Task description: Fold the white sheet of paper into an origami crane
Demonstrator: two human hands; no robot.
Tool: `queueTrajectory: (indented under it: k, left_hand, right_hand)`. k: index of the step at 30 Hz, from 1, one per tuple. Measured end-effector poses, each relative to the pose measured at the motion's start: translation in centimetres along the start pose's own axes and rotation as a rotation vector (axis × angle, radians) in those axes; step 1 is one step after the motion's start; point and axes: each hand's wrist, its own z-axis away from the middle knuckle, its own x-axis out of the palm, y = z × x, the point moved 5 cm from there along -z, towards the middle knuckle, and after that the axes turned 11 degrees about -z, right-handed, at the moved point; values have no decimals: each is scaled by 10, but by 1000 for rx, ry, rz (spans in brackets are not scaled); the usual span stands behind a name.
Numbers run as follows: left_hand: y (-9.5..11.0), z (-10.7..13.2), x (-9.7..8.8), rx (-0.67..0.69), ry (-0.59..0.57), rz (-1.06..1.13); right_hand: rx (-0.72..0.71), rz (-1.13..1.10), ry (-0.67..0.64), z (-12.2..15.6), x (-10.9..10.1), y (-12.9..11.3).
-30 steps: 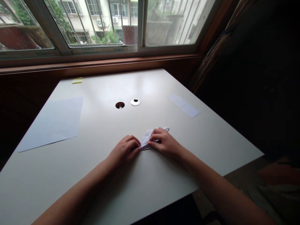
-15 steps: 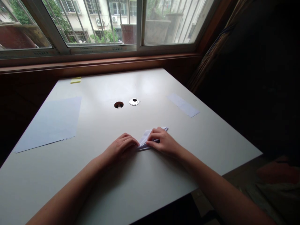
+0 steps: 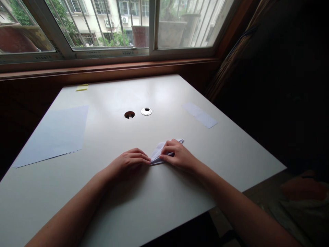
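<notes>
A small folded white paper (image 3: 157,153) lies on the white table (image 3: 154,199) near its middle front. My right hand (image 3: 178,156) rests on the paper's right part, fingers curled and pinching its edge. My left hand (image 3: 128,163) lies flat just left of it, fingers stretched out together, their tips touching the paper's pointed left end. Most of the paper is hidden under my right hand.
A stack of white sheets (image 3: 55,133) lies at the table's left. A narrow paper strip (image 3: 199,115) lies at the right. A cable hole (image 3: 129,114) and its round cap (image 3: 146,111) sit mid-table. A yellow sticky pad (image 3: 82,87) is at the far left corner.
My left hand has uncurled from a loose fist to flat, stretched fingers against the paper's tip. My right hand stays pinched on the paper.
</notes>
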Motion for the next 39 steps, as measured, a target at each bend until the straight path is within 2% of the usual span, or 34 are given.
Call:
queueTrajectory:
  k: [8,16,26,39]
  left_hand:
    - [4,0,1,11,3,-96]
    - [12,-2,0,79,-24,-175]
    - [12,0,4,75,-54,-206]
    - [19,-5,3,89,-41,-260]
  right_hand:
    - [31,-6,-26,0,1,2]
    - [51,-27,-48,-1,0,3]
    - [95,-39,-59,-4,-1,3]
    - [3,-164,-126,4,-7,15]
